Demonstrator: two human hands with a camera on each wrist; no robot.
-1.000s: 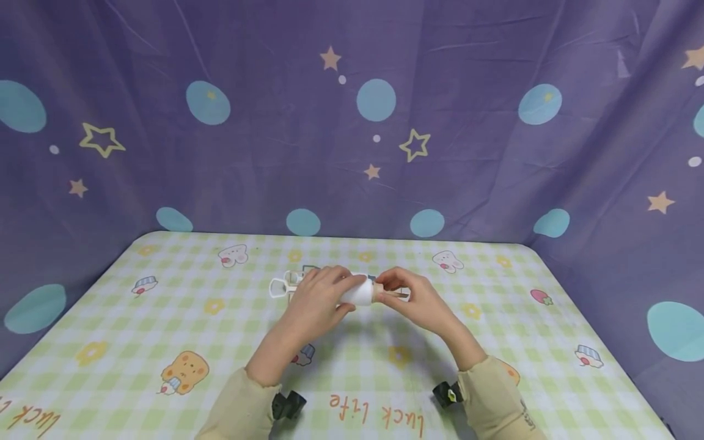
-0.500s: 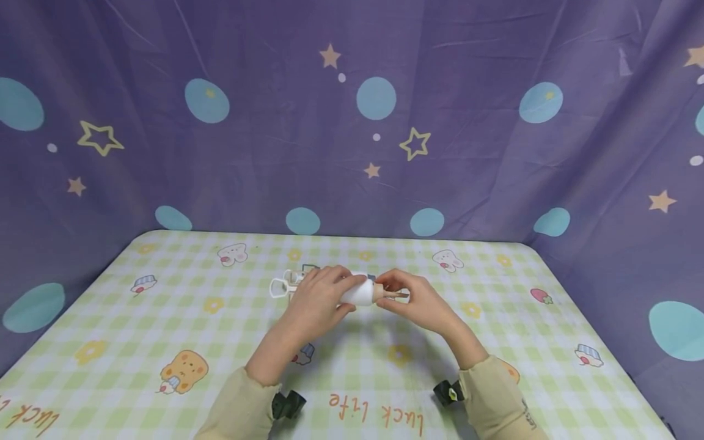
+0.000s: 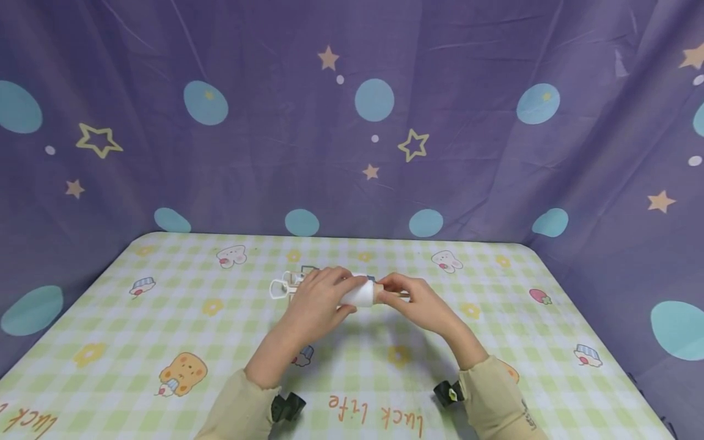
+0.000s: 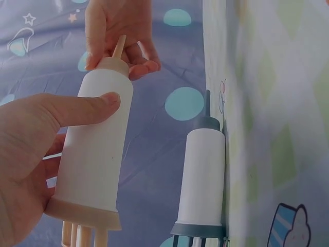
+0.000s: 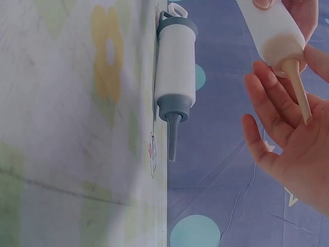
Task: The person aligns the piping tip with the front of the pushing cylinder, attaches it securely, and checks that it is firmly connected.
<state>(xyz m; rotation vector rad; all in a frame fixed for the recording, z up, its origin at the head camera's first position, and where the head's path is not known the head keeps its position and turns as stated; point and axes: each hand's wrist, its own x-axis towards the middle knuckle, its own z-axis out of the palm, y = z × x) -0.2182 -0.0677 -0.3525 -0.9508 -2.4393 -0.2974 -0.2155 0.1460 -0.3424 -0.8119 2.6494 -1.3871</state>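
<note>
A large white syringe [image 3: 360,294] with a beige cap and nozzle is held above the table, lying roughly sideways in the head view. My left hand [image 3: 316,302] grips its barrel, the thumb across the white wall as the left wrist view shows. My right hand [image 3: 415,302] pinches the beige cap [image 4: 114,65] between thumb and fingers. Past the cap, the thin beige nozzle [image 5: 298,90] points toward the right palm, where the other fingers are spread loosely. White handle loops [image 3: 279,288] stick out beyond the left hand.
A second white syringe [image 4: 201,175] with a blue-grey cap and nozzle lies on the table behind the held one, mostly hidden in the head view. The checked tablecloth [image 3: 231,342] covers the table. A purple patterned curtain [image 3: 264,140] hangs behind.
The right fingers have shifted slightly on the beige cap, and less of the nozzle shows now. The left hand and the barrel stay in place.
</note>
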